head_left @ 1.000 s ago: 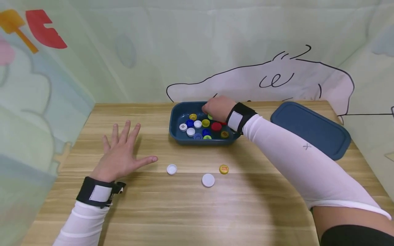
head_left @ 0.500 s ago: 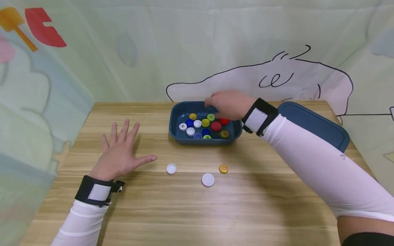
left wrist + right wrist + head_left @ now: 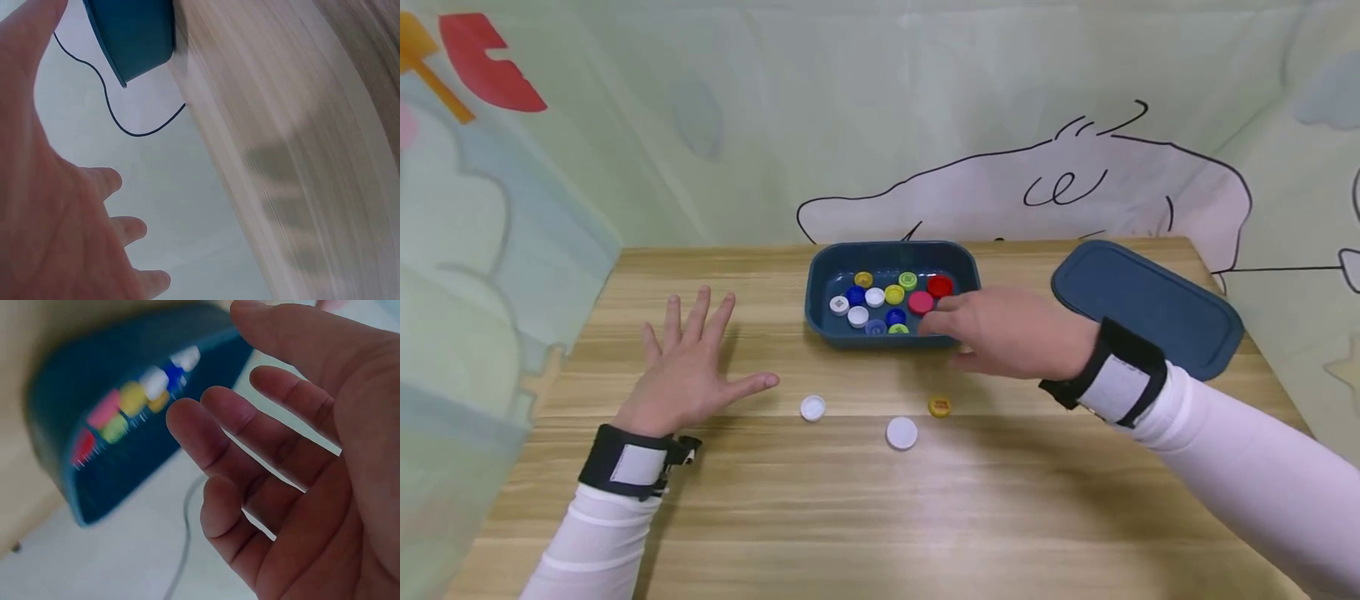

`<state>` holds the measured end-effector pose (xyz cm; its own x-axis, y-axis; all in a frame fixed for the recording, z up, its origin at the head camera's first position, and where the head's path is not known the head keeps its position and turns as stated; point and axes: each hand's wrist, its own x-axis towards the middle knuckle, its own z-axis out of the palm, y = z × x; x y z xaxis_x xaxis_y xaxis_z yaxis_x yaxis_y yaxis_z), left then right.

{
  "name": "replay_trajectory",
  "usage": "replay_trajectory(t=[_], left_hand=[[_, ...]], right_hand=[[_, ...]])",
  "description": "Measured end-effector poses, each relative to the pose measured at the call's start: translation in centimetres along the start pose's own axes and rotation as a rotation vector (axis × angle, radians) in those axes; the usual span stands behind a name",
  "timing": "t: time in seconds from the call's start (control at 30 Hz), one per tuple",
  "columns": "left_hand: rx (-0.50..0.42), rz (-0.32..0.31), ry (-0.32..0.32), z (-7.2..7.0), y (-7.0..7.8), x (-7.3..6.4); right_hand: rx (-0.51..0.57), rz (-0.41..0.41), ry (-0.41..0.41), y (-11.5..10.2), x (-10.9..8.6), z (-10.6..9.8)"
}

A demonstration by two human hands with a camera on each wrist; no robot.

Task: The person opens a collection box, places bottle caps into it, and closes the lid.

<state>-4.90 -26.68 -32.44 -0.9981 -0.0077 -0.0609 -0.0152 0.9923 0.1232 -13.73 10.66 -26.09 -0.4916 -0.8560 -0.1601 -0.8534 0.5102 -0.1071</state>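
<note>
My right hand [image 3: 1018,333] hovers over the front right corner of a dark blue plastic box [image 3: 850,341]. Its fingers are loosely bent, and the right wrist view shows nothing between the fingers [image 3: 197,434] and thumb. Inside the box lie several bottle caps, among them a red cap [image 3: 940,286], a pink-red cap [image 3: 921,302] and a yellow cap [image 3: 894,294]. My left hand [image 3: 681,375] is spread wide over the left of the table, holding nothing. Beside its thumb lies a small white cap [image 3: 812,408].
In front of the box, a larger white cap [image 3: 902,433] and an orange-yellow cap [image 3: 940,407] lie on the wooden table [image 3: 820,517]. A blue lid [image 3: 1150,308] lies at the back right. A printed cloth [image 3: 737,125] hangs behind the table.
My right hand has pulled back from the far right part of the box toward me and to the right. The left hand keeps its spread pose, and the loose caps stay put.
</note>
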Motion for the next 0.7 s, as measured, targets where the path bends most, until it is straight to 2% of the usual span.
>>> replay_trajectory(t=[0.17, 0.4, 0.53, 0.7], left_hand=[[-0.001, 0.0, -0.004, 0.2, 0.0, 0.0], [0.012, 0.006, -0.006, 0.3, 0.2, 0.1], [0.014, 0.0, -0.008, 0.3, 0.3, 0.1], [0.023, -0.001, 0.001, 0.3, 0.3, 0.1]], right_hand=[[0.038, -0.029, -0.015, -0.5, -0.8, 3.1], [0.035, -0.072, -0.002, -0.8, -0.7, 7.2], [0.041, -0.082, -0.008, -1.1, -0.4, 8.3], [0.032, -0.068, -0.037, -1.2, 0.0, 8.8]])
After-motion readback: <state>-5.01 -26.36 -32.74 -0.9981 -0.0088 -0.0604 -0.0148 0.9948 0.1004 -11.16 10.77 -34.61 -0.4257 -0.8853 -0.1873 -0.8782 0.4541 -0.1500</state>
